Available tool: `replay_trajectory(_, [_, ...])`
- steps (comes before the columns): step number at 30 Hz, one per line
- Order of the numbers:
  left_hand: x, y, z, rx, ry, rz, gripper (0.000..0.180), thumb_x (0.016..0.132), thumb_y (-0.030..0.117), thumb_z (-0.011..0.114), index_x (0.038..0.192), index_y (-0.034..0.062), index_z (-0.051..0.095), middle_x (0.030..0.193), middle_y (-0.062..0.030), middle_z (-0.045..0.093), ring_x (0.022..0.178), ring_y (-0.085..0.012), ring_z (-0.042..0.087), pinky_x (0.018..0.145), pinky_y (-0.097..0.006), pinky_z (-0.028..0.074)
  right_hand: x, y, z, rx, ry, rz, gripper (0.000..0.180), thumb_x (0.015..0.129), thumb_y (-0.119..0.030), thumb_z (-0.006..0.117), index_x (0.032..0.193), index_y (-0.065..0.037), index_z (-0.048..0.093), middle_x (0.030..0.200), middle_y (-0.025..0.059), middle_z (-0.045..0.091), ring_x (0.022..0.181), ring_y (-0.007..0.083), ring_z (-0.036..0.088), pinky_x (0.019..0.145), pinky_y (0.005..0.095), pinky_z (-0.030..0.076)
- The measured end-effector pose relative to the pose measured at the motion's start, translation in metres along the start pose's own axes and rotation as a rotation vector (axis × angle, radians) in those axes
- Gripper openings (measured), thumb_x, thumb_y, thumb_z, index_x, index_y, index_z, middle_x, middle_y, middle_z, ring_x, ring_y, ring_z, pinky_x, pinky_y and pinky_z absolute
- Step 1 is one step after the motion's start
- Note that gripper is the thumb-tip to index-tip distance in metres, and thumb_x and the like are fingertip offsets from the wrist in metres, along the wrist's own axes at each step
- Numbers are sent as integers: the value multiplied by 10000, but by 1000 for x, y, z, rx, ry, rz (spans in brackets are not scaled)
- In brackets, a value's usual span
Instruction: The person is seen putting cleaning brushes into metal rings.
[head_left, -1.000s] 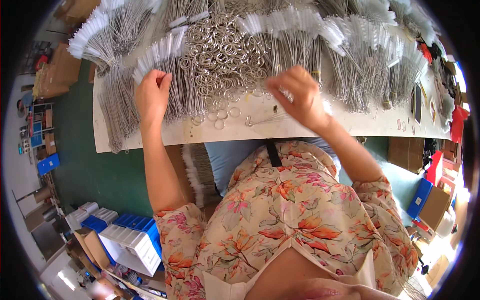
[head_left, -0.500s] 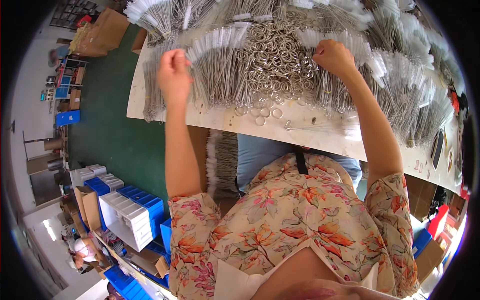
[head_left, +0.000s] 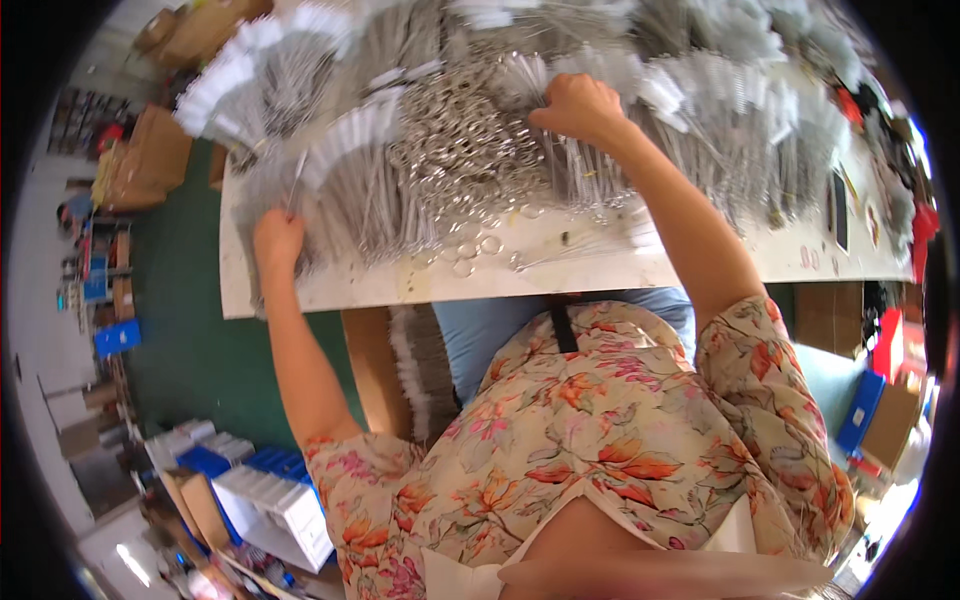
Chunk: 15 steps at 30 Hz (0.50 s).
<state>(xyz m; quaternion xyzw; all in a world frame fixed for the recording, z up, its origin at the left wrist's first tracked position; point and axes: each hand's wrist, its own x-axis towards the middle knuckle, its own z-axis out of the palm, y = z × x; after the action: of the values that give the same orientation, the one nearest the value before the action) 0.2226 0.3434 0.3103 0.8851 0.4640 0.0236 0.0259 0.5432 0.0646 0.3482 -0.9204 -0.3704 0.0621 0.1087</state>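
Observation:
My left hand (head_left: 278, 238) is at the table's left end, over a pile of thin wire brushes with white bristle ends (head_left: 262, 200). Its fingers are closed, and one slim wire brush (head_left: 298, 182) rises from the fingertips, somewhat blurred. My right hand (head_left: 582, 105) curls over another row of wire brushes (head_left: 580, 172), just right of a heap of metal split rings (head_left: 465, 145). Its fingertips are pressed together; what they pinch, if anything, is hidden. A few loose rings (head_left: 490, 244) lie in front of the heap.
More brush bundles (head_left: 700, 110) cover the back and right of the white table (head_left: 400, 290). A dark phone-like slab (head_left: 838, 212) lies near its right end. Below stand a cardboard box (head_left: 372, 365) and, lower left, white and blue crates (head_left: 275, 515).
My left hand has moved left and down onto the leftmost brush pile, where a brush shows in its fingers. My right hand stays by the right-hand brushes. The whole view has shifted and tilted.

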Motion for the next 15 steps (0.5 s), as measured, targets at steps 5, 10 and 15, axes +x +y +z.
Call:
replay_trajectory(5, [-14,6,-9,-142,-30,13,211,797,191,554,897,6,578,830,-181,632,801,-331,606,713,-407,456,-4,52,0,249,138,71,295,642,-337,634,796,-90,684,769,117,658,765,270,640,714,382,501])
replay_trajectory(10, [-29,-1,-9,-480,112,51,269,808,103,593,1060,15,558,799,-121,631,677,-171,568,638,-300,433,-19,50,-27,692,176,30,231,615,-319,661,725,-119,687,676,82,649,681,228,629,668,333,502])
replay_trajectory(15, [-29,-9,-2,-856,51,-1,358,834,147,607,1162,22,537,726,-3,567,568,-58,446,515,-212,365,3,46,-43,403,115,-114,231,692,-321,595,747,-105,657,617,84,617,537,200,624,570,283,514])
